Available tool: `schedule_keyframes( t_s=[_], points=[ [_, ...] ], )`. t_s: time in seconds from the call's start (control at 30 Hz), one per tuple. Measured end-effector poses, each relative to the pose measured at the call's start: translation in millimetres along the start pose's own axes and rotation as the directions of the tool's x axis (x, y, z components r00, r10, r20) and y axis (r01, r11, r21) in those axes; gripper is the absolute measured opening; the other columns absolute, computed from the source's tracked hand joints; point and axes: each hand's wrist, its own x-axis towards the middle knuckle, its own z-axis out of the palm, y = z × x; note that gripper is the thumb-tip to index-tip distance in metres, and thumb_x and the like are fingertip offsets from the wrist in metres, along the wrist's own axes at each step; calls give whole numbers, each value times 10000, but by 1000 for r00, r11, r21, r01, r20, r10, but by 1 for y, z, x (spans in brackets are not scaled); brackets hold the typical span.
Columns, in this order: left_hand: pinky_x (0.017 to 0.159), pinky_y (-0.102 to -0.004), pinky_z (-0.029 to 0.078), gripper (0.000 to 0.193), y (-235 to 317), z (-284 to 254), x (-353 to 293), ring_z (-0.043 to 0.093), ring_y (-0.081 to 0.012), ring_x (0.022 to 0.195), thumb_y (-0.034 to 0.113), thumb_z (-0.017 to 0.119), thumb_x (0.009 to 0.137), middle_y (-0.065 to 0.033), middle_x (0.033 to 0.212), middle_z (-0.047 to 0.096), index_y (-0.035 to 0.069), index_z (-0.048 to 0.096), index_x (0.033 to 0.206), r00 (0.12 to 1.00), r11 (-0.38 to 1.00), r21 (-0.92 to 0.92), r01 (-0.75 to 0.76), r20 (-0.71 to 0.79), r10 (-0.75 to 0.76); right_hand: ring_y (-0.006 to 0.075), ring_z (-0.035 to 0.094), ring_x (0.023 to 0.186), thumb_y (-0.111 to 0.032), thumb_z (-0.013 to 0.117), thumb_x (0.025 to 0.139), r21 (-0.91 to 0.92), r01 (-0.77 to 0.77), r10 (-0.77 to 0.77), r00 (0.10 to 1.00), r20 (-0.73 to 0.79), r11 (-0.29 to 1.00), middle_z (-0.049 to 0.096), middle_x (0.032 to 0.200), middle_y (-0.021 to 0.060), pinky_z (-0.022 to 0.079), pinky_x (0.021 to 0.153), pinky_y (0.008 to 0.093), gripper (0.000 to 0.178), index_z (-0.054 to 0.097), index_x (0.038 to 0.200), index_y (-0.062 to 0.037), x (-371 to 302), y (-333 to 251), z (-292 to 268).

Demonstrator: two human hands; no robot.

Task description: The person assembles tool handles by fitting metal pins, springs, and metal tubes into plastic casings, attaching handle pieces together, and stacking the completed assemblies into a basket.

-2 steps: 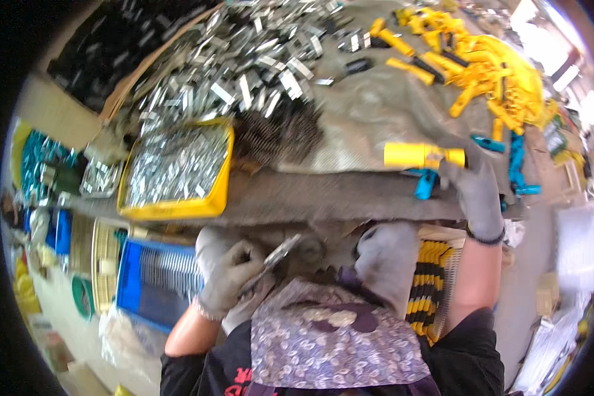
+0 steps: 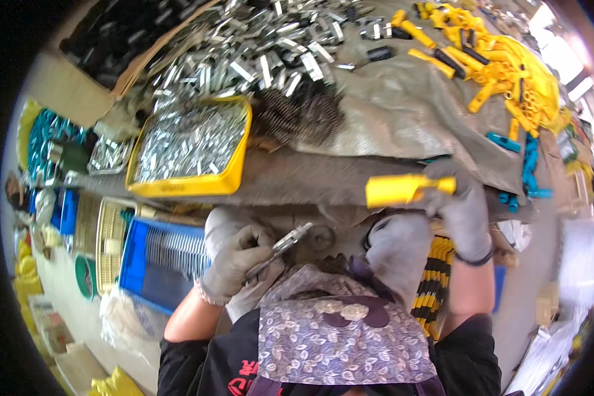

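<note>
Shows pale grey on the gloved left hand [image 2: 239, 261] and right hand [image 2: 459, 206], bright yellow on the tubular piece [image 2: 391, 190], silver on the slim metal piece [image 2: 292, 239]. Carries white leaf sprigs over muted purple on the apron [image 2: 343, 344], plain black on the sleeves [image 2: 467, 353]. Runs yellow along the tray [image 2: 198, 187], silver through the metal parts [image 2: 191, 142], teal on the small pieces [image 2: 530, 165], blue on the crate [image 2: 132, 257]. Alternates yellow and black in bands across the stacked pieces [image 2: 432, 284]. Repeats yellow in the large heap [image 2: 521, 69].

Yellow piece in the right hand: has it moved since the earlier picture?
Yes: against the yellow tray, the yellow piece moved left and nearer the person.
</note>
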Motion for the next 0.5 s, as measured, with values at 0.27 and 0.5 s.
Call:
schedule_keyframes(
  t_s=[0.27, 0.5],
  points=[
    [371, -222, 324, 184, -9, -42, -20, 480, -92, 430, 138, 679, 874, -59, 635, 578, 51, 518, 875, 999, 1000, 9, -19, 51, 18, 64, 584, 671, -75, 697, 891, 137, -133, 87, 949, 303, 982, 652, 887, 22, 488, 620, 206, 205, 647, 1083, -23, 1, 87, 116],
    [566, -212, 440, 210, -33, -54, -26, 583, -92, 691, 236, 633, 964, -31, 838, 599, 47, 583, 1040, 997, 994, 113, -10, 77, 2, 116, 618, 773, -100, 743, 849, -1, 103, -86, 839, 537, 995, 649, 902, 50, 499, 707, 279, 201, 633, 1007, -42, -13, 107, 166]
  ],
)
